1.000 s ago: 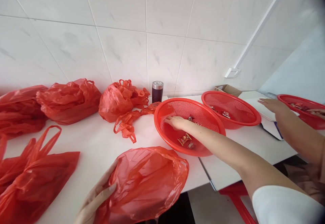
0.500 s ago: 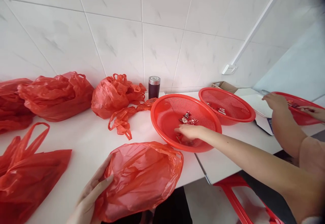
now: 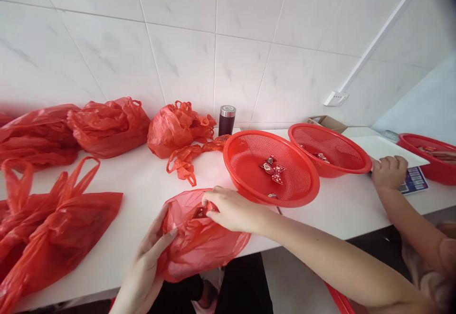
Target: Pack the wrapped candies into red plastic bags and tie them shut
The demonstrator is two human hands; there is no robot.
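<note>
My left hand (image 3: 149, 252) grips the left edge of a red plastic bag (image 3: 199, 245) lying at the front edge of the white table (image 3: 142, 195). My right hand (image 3: 228, 207) is at the bag's opening, fingers pinched on a small red wrapped candy (image 3: 200, 212). Just right of it stands a red mesh basket (image 3: 302, 195) with a few wrapped candies (image 3: 273, 167) in it.
A second red basket (image 3: 359, 166) and a third (image 3: 438, 171) stand farther right. Another person's hand (image 3: 389, 171) rests by a scale (image 3: 413, 181). Several filled red bags (image 3: 107, 126) lie left and behind. A dark flask (image 3: 227, 120) stands by the tiled wall.
My right hand left the red basket with a candy and came to the bag's opening. My left hand shifted along the bag's edge. The other person's hand dropped to the table.
</note>
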